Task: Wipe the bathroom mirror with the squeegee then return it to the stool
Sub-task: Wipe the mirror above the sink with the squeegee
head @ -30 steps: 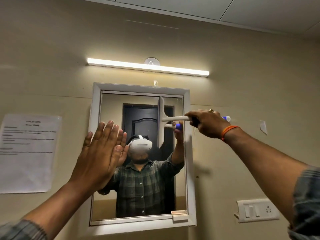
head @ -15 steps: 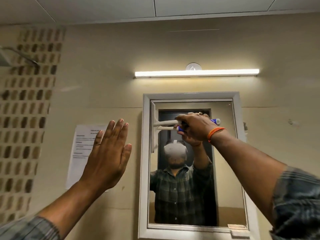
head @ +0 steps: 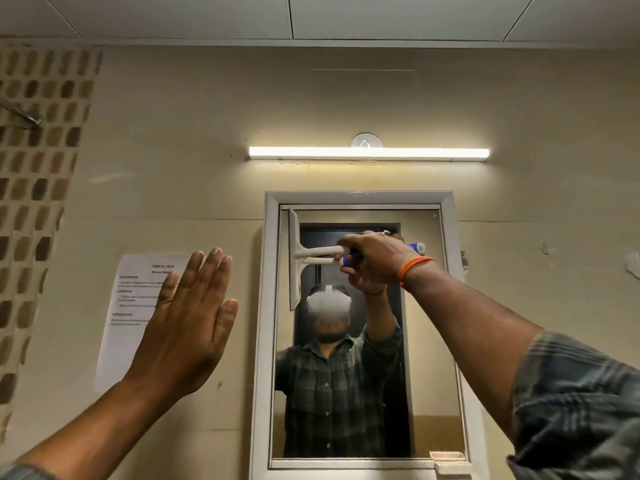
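The white-framed bathroom mirror (head: 426, 341) hangs on the beige wall under a tube light. My right hand (head: 375, 259) grips the handle of the white squeegee (head: 313, 252), whose blue handle end sticks out behind my fist. Its blade stands vertical against the glass at the mirror's upper left corner. My left hand (head: 188, 323) is raised flat with straight fingers in front of the wall, left of the mirror frame, holding nothing. I cannot tell whether it touches the wall. The stool is out of view.
A printed paper notice (head: 128, 306) is stuck to the wall behind my left hand. A lit tube light (head: 369, 153) runs above the mirror. Brown mosaic tiles (head: 31, 202) cover the far left wall. A small plastic piece (head: 450, 462) sits at the mirror's lower right corner.
The squeegee blade has travelled from the right part of the glass to its left edge. My left hand has come off the mirror and now stands beside the frame, over the wall.
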